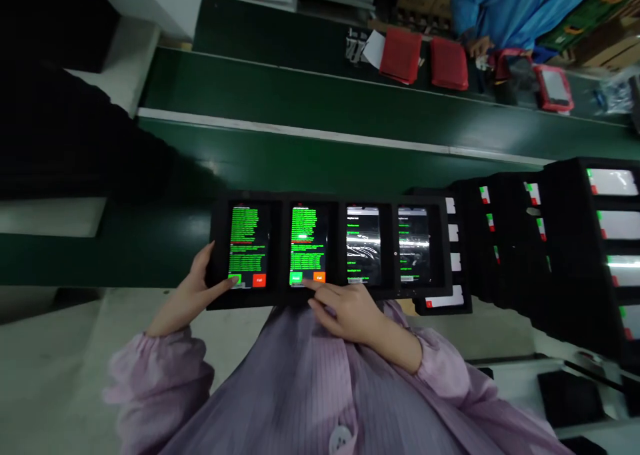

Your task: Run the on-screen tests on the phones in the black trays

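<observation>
A black tray (440, 285) holds several lit devices in a row at the near edge of the green bench. My left hand (193, 291) is at the tray's left end, fingers apart, its thumb over the green button of the leftmost device (249, 241). My right hand (347, 308) reaches over the near rim, index finger stretched to the bottom of the second device (309, 238), between its green and orange buttons. Its other fingers are loosely bent. The third device (363, 248) and the fourth device (414, 248) show dark screens with text lines.
More black trays (515, 241) with devices stand stacked on the right. Beyond a white strip (300, 132), red cases (400, 55) lie on the far bench. A person in blue (500, 8) works at the back right.
</observation>
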`<move>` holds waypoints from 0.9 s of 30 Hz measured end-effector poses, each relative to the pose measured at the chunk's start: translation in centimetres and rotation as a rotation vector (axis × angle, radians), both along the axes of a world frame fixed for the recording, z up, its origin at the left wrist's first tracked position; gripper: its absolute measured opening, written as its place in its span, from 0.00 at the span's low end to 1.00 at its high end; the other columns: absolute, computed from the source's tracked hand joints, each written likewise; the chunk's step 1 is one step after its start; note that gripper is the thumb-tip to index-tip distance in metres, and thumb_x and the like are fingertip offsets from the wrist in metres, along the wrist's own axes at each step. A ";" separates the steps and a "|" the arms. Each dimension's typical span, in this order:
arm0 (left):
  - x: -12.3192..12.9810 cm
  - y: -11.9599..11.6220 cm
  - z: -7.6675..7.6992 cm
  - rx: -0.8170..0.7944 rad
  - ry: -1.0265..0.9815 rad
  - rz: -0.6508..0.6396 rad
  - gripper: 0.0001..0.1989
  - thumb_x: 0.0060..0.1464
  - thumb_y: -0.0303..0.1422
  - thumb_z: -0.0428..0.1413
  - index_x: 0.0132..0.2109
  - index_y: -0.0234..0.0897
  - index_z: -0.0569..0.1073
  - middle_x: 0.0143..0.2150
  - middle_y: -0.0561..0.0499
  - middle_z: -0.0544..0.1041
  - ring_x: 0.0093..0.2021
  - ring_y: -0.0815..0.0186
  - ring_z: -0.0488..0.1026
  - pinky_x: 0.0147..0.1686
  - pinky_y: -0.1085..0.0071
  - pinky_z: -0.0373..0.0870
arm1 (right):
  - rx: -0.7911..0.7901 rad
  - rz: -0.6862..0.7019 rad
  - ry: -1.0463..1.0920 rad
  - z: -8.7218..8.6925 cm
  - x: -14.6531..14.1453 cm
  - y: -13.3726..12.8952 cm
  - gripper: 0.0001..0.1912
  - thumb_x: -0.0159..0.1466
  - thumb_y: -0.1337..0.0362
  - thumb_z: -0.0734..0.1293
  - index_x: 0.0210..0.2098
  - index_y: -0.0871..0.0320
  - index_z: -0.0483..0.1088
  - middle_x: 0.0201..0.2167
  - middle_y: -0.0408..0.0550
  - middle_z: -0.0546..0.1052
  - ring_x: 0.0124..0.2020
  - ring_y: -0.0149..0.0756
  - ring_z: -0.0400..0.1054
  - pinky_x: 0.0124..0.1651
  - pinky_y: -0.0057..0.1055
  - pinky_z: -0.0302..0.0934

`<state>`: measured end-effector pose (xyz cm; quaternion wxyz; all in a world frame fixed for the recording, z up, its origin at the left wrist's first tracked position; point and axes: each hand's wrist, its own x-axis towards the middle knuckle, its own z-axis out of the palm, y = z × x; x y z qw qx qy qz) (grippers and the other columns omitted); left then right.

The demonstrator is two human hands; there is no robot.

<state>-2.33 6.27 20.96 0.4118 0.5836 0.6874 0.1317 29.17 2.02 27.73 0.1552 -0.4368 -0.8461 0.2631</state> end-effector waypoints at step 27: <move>0.2 1.0 1.9 -0.211 -0.208 0.172 0.49 0.45 0.55 0.61 0.69 0.42 0.55 0.73 0.40 0.58 0.71 0.47 0.58 0.68 0.51 0.57 | -0.030 -0.129 0.084 -0.3 0.9 -0.1 0.14 0.73 0.63 0.59 0.37 0.55 0.74 0.48 0.45 0.83 0.30 0.30 0.79 0.28 0.28 0.66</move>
